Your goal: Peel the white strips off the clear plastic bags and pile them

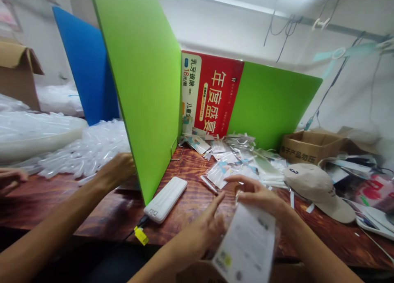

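Note:
My right hand (260, 197) pinches the top edge of a white printed card in a clear plastic bag (249, 242), which hangs tilted over the table's front edge. The card has small print and a yellow patch near its lower left corner. My left hand (211, 227) is just left of the bag, index finger stretched out and the others loosely bent, with nothing visible in it. Beyond both hands lies a pile of bagged cards (229, 168) on the dark wooden table (191, 205).
A white power bank (166, 199) with a cable lies left, beside a tall green panel (144, 78). Left of that panel are a co-worker's hand (121, 168), another hand (12, 180) and clear plastic pieces (89, 147). A cap (317, 190) and cardboard box (310, 145) stand right.

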Demonstrator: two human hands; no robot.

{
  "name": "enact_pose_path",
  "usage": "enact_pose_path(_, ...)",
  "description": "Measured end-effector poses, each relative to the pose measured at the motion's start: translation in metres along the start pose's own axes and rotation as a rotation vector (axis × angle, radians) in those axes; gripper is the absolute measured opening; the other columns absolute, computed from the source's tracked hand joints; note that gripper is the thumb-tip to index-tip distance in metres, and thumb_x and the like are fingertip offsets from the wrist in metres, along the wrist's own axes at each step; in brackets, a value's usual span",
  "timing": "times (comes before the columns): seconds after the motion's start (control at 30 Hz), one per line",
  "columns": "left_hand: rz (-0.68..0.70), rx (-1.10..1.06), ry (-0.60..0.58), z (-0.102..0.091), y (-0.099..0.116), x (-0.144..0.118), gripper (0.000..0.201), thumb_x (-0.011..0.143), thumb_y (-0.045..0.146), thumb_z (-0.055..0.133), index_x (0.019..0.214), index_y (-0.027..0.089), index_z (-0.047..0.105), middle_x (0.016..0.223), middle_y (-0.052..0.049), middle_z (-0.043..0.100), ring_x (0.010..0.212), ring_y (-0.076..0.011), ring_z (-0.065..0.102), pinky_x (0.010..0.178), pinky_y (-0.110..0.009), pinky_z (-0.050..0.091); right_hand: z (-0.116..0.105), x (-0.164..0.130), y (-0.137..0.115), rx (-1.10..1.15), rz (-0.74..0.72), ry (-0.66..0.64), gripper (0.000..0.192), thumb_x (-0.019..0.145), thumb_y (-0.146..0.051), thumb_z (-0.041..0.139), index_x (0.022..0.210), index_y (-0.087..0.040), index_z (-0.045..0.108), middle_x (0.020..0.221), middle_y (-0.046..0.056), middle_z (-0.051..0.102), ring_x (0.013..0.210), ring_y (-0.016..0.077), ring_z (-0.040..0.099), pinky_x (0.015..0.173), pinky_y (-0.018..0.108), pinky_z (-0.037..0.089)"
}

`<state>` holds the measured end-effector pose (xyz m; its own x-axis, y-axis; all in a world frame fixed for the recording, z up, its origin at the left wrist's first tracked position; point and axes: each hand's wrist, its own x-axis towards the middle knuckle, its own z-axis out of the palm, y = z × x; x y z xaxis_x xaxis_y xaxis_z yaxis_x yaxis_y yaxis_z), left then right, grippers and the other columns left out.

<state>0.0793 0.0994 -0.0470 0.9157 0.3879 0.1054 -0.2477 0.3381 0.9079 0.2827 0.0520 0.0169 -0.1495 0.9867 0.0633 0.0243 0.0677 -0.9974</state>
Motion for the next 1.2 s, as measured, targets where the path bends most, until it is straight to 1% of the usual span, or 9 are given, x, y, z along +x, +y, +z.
enact_pose_path(0.1,0.071,-0.139,0.198,-0.007,0.008,0.007,0.085,0.083,0.074,0.048,0.145,0.019,0.031,0.082,-0.010,0.077,0.072,-0.0256,0.074,0.068,-0.036,0.053,-0.016,0.001,-0.001,0.042,-0.174,0.212,0.064,0.084,-0.074,0.049,0.127,-0.027,0.060,0.052,-0.008,0.039,0.038,0.0074,0.026,0.040,0.020,0.028)
enact_pose_path(0.2,0.135,-0.134,0.434,-0.010,0.019,0.011,0.062,0.086,0.064,0.053,0.126,0.018,0.049,0.075,-0.006,0.076,0.068,-0.0219,0.072,0.068,-0.032,0.053,-0.021,0.017,0.010,-0.274,-0.233,0.328,0.082,0.092,-0.074,0.005,0.130,-0.024,0.058,0.060,-0.001,0.051,0.047,0.0125,0.044,0.052,0.025,0.043)
enact_pose_path(0.3,0.140,-0.107,0.618,-0.013,0.028,0.013,0.051,0.082,0.060,0.059,0.109,0.017,0.055,0.066,-0.002,0.073,0.063,-0.0188,0.070,0.065,-0.028,0.052,-0.014,0.042,0.037,-0.652,-0.203,0.335,0.074,0.094,-0.070,0.019,0.110,-0.019,0.071,0.087,0.011,0.066,0.083,0.0236,0.062,0.079,0.039,0.050)
enact_pose_path(0.43,0.130,-0.087,0.717,-0.017,0.030,0.015,0.045,0.079,0.057,0.062,0.101,0.018,0.055,0.062,0.001,0.071,0.060,-0.0186,0.069,0.062,-0.027,0.051,0.004,0.064,0.078,-0.980,-0.170,0.248,0.037,0.088,-0.053,0.057,0.096,-0.023,0.076,0.127,0.014,0.061,0.125,0.0346,0.045,0.108,0.053,0.028)
enact_pose_path(0.73,0.111,0.174,0.785,-0.027,0.026,0.019,0.042,0.084,0.055,0.052,0.100,0.017,0.055,0.076,-0.006,0.072,0.068,-0.0222,0.071,0.065,-0.033,0.053,0.010,0.063,0.108,-1.286,-0.207,0.188,0.039,0.091,-0.037,0.055,0.118,-0.010,0.066,0.130,0.023,0.059,0.125,0.0390,0.049,0.104,0.057,0.036)
enact_pose_path(0.83,0.163,0.372,0.851,-0.035,0.021,0.023,0.045,0.080,0.050,0.060,0.108,0.015,0.054,0.103,-0.015,0.068,0.095,-0.0288,0.068,0.079,-0.041,0.053,0.007,0.065,0.095,-1.252,-0.350,0.305,0.031,0.093,-0.030,0.051,0.114,-0.012,0.066,0.121,0.020,0.064,0.116,0.0341,0.056,0.100,0.051,0.042)
enact_pose_path(0.93,0.225,0.498,0.862,-0.044,0.014,0.023,0.068,0.068,0.037,0.076,0.126,0.015,0.048,0.136,-0.019,0.052,0.128,-0.0329,0.049,0.107,-0.046,0.037,0.008,0.060,0.069,-1.163,-0.528,0.490,0.029,0.095,-0.017,0.040,0.114,-0.014,0.062,0.115,0.017,0.063,0.109,0.0289,0.059,0.095,0.048,0.046)
enact_pose_path(1.07,0.238,0.805,0.732,-0.050,0.014,0.017,0.092,0.068,0.039,0.080,0.144,0.016,0.034,0.157,-0.019,0.027,0.144,-0.0369,0.025,0.117,-0.050,0.018,0.019,0.038,0.027,-1.042,-0.726,0.576,0.028,0.092,-0.008,0.038,0.106,-0.022,0.058,0.103,0.009,0.062,0.098,0.0210,0.062,0.085,0.037,0.051)
enact_pose_path(1.2,0.266,0.924,0.426,-0.039,0.025,0.007,0.088,0.073,0.043,0.078,0.147,0.020,0.036,0.154,-0.015,0.037,0.141,-0.0351,0.034,0.116,-0.046,0.024,0.041,0.012,-0.004,-0.893,-0.857,0.452,0.028,0.091,-0.003,0.042,0.098,-0.024,0.060,0.093,0.004,0.062,0.087,0.0171,0.062,0.073,0.029,0.052)
